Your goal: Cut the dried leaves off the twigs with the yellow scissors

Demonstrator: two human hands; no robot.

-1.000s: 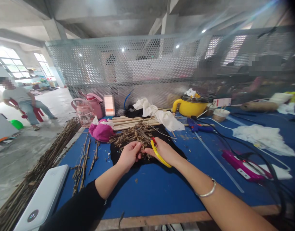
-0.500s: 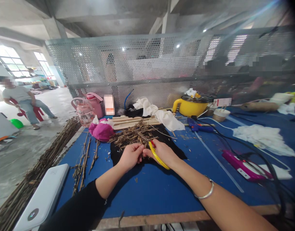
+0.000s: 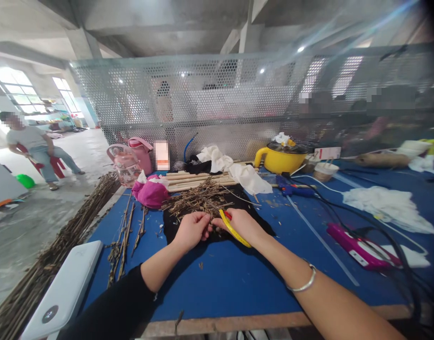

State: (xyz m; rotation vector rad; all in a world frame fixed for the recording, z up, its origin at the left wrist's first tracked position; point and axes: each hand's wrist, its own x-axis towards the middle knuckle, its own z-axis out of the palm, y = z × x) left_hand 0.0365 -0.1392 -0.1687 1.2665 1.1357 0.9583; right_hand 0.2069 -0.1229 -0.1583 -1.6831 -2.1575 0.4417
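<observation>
In the middle of the table, my right hand (image 3: 242,225) is closed around pruning shears (image 3: 234,230) with yellow-and-red handles. Their dark blades point up and left, over a heap of short dry twigs (image 3: 199,196). My left hand (image 3: 193,230) is closed in a pinch just left of the shears, its fingertips close to those of my right hand. What the pinch holds is too small and covered to make out. Both hands are above a black cloth (image 3: 257,217) that lies under the twig heap.
Longer dry stalks (image 3: 123,236) lie to the left, near a white power bank (image 3: 63,288). Behind are a purple cloth bundle (image 3: 151,192), wooden sticks (image 3: 181,181) and a yellow pot (image 3: 282,159). At right are a glue gun (image 3: 291,187) and a magenta power strip (image 3: 359,245). A person (image 3: 36,146) sits far left.
Both hands stay at nearly the same place, with the shears still in my right hand. The fingers shift only slightly, and the view moves a little.
</observation>
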